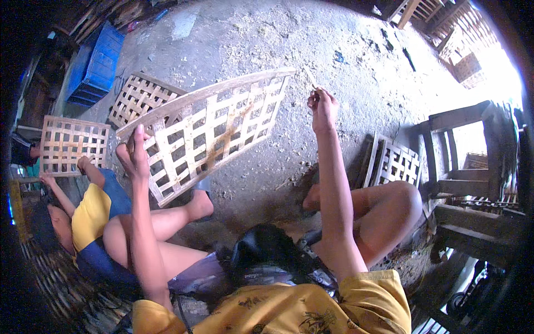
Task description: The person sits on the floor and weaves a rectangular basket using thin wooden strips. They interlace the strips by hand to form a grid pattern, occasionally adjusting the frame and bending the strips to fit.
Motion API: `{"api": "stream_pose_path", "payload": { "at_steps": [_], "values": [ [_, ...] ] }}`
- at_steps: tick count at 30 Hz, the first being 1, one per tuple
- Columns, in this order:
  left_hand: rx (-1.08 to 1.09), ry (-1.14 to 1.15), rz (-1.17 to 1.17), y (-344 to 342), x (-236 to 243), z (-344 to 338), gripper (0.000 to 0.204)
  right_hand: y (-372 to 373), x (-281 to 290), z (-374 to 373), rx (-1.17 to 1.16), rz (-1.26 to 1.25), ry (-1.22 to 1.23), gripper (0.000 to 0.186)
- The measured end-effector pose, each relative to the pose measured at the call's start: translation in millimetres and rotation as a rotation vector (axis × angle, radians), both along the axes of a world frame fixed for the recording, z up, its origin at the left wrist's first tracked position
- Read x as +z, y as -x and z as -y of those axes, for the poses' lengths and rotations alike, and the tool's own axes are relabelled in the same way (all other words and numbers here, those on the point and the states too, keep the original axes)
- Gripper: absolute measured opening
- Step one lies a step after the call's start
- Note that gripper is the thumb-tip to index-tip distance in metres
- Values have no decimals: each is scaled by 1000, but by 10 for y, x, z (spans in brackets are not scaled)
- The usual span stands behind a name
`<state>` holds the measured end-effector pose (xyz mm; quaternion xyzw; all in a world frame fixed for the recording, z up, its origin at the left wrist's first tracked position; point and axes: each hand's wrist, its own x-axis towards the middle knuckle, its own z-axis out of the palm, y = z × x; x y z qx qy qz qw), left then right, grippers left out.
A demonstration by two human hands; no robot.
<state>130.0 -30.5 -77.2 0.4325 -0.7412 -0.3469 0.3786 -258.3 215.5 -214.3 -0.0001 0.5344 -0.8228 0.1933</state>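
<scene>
My left hand grips the near left corner of a woven bamboo lattice panel, thumb over its edge. The panel is tilted in front of me, with a solid strip along its far edge and brownish stains on its slats. My right hand is raised past the panel's right end, apart from it. Its fingers are closed on a thin light bamboo sliver that points away from me.
A second lattice panel lies behind mine, near a blue crate. At left, a person holds another lattice panel. More panels lean by a wooden frame at right. Shavings litter the floor.
</scene>
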Motion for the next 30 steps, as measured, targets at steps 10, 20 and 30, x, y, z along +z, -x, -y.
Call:
{"api": "stream_pose_path", "payload": {
  "at_steps": [10,20,30],
  "values": [
    [-18,17,-89,-69,-100,5,43,-590,-1307,-48,171,158,-147,20],
    [-53,49,-128,-123,-175,70,41,-598,-1346,40,8,148,-343,28],
    [1,13,-71,42,-94,20,46,-539,-1552,2,96,101,-476,30]
  ]
}}
